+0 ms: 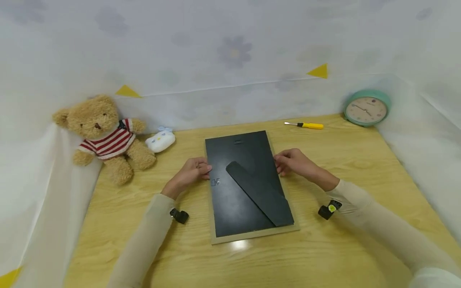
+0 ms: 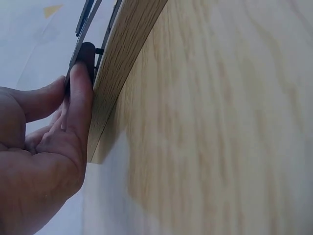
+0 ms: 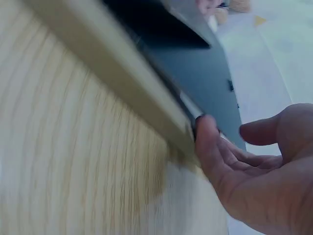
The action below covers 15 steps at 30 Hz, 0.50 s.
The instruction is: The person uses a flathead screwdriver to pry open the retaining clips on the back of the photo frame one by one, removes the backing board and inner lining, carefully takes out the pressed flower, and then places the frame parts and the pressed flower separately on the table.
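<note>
A wooden picture frame [image 1: 255, 234] lies face down on the table, its black backing board [image 1: 234, 208] on top. A black easel leg [image 1: 252, 190] runs diagonally over the board. At the left edge, my left hand [image 1: 191, 172] pinches the board between thumb and index finger; in the left wrist view the board's edge stands apart from the wooden frame [image 2: 120, 63]. On the opposite side, my right hand [image 1: 297, 163] touches the board's edge with its fingertips. The right wrist view shows that thumb [image 3: 261, 131] held away from the board.
A teddy bear [image 1: 111, 142] in a striped shirt sits at the back left, beside a small white plush [image 1: 161, 141]. A yellow-handled screwdriver [image 1: 309, 125] lies behind the frame to the right. A green clock [image 1: 367, 109] stands at the back right corner, against the white curtain [image 1: 252, 104].
</note>
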Each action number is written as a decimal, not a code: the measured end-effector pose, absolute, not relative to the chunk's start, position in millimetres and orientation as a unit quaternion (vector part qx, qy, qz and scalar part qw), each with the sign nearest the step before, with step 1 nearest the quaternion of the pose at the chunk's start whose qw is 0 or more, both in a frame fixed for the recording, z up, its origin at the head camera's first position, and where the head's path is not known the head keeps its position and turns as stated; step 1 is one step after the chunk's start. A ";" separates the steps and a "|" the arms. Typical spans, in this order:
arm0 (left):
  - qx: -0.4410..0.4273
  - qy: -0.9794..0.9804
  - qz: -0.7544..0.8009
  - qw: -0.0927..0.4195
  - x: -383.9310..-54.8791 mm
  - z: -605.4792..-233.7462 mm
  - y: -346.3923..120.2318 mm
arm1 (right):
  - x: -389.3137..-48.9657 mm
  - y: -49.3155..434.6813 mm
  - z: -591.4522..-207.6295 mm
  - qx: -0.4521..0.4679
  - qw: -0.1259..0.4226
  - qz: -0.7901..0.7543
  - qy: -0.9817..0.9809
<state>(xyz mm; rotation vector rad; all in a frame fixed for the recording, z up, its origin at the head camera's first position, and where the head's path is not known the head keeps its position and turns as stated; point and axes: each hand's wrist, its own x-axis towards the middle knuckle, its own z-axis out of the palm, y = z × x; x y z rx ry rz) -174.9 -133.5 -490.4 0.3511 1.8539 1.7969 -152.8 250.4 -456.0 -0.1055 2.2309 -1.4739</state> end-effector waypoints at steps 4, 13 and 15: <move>0.117 0.694 0.660 0.263 -171.1 -488.7 -138.1 | -150.3 245.1 -454.2 -0.031 0.252 -0.551 0.795; 0.072 0.738 0.619 0.259 -167.4 -484.0 -137.3 | -138.4 243.4 -458.4 -0.049 0.264 -0.571 0.776; 0.069 0.745 0.611 0.258 -167.1 -483.8 -137.3 | -136.5 240.1 -457.9 -0.044 0.268 -0.586 0.763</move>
